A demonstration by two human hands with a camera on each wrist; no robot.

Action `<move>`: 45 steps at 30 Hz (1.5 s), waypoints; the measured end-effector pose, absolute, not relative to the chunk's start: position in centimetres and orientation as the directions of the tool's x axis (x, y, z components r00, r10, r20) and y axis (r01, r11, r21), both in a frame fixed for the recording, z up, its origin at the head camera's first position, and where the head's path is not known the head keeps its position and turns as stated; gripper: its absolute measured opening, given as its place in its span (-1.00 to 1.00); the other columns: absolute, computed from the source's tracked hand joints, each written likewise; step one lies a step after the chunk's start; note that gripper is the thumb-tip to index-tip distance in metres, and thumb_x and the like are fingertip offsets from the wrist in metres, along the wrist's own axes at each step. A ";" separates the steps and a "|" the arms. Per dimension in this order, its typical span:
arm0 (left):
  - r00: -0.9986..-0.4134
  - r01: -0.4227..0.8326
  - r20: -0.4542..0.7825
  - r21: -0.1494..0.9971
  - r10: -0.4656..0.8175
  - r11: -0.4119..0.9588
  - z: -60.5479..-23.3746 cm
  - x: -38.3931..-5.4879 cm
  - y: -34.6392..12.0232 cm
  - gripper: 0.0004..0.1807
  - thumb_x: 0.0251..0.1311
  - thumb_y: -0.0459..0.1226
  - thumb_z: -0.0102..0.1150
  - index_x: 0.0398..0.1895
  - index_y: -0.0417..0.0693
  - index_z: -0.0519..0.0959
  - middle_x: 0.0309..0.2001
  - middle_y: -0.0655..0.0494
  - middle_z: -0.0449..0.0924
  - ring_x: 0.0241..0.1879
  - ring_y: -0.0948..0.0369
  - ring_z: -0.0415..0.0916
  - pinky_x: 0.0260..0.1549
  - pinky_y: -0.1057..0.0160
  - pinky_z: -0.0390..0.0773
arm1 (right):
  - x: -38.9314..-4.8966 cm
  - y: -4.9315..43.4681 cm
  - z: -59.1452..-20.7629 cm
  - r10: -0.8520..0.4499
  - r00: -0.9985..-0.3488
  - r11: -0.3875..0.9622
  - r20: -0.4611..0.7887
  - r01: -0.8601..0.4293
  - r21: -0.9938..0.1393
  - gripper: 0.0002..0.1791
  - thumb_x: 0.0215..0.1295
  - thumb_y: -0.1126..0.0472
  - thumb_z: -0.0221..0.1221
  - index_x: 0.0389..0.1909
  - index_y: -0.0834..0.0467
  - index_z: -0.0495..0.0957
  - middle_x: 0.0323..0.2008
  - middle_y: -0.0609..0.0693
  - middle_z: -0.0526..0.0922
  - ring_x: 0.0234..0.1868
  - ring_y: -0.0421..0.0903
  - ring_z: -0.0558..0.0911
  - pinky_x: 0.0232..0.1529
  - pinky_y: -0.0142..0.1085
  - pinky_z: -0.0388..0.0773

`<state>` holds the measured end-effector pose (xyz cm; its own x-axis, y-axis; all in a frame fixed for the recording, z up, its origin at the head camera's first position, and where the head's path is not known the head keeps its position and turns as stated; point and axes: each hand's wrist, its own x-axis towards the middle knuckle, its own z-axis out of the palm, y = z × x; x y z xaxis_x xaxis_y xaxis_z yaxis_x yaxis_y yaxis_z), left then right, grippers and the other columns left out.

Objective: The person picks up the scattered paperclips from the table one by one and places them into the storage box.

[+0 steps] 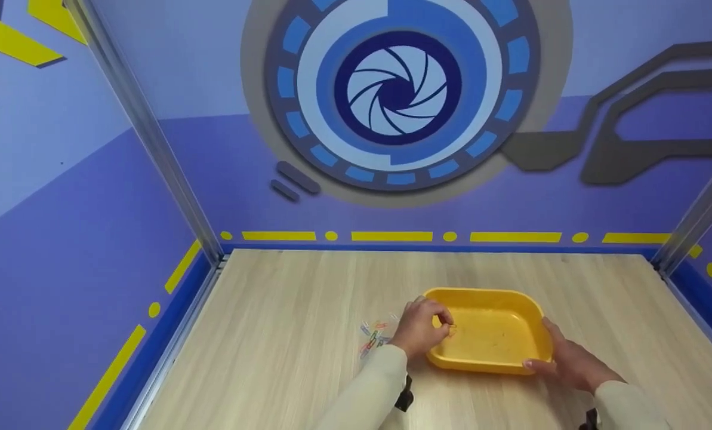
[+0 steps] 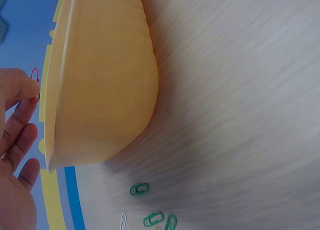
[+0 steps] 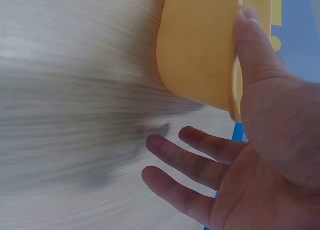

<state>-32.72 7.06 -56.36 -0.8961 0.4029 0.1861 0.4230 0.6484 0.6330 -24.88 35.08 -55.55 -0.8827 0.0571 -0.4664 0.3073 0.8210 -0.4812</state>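
Observation:
A red paper clip [image 2: 35,74] is pinched between the thumb and a finger of my left hand [image 1: 421,327], over the left side of a yellow plastic tub [image 1: 487,328]. My right hand [image 1: 573,361] is at the tub's right end. Its thumb touches the rim, while three fingers [image 3: 187,162] stretch out apart from the wall in the right wrist view; the index finger is hidden there. Loose paper clips [image 1: 372,339] of several colours lie on the table left of the tub, partly behind my left hand. Green clips [image 2: 140,188] show among them in the left wrist view.
The light wooden tabletop [image 1: 284,334] is bounded by a blue-purple printed wall [image 1: 212,179] at the back and panels at both sides. Metal posts [image 1: 147,131] stand at the corners.

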 end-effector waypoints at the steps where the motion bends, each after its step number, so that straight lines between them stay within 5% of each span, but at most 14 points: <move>1: -0.899 0.415 0.180 0.637 0.398 0.650 -56.4 -32.7 7.1 -0.88 -0.04 -0.17 0.32 -0.54 0.31 0.56 -0.45 0.49 0.47 -0.26 0.39 0.28 -0.12 0.36 0.27 | -24.9 35.0 -55.6 0.061 -0.880 0.818 -0.472 0.315 -0.481 0.37 -0.18 -0.46 0.13 0.38 0.21 -0.46 0.31 0.41 0.04 0.19 0.36 0.22 0.16 0.28 0.01; 45: -0.854 0.497 0.211 0.598 0.475 0.628 -55.9 -32.2 8.9 -0.92 -0.04 -0.17 0.30 -0.52 0.27 0.59 -0.47 0.50 0.46 -0.26 0.36 0.33 -0.07 0.36 0.29 | -25.1 35.4 -55.9 0.064 -0.876 0.810 -0.479 0.326 -0.487 0.39 -0.21 -0.46 0.15 0.38 0.22 -0.45 0.32 0.39 0.03 0.20 0.35 0.22 0.17 0.28 0.03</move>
<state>-32.22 8.92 -55.88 -0.8543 0.4751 0.2110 0.4972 0.6282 0.5984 -25.12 35.37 -55.87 -0.8756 0.0643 -0.4787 0.3260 0.8100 -0.4875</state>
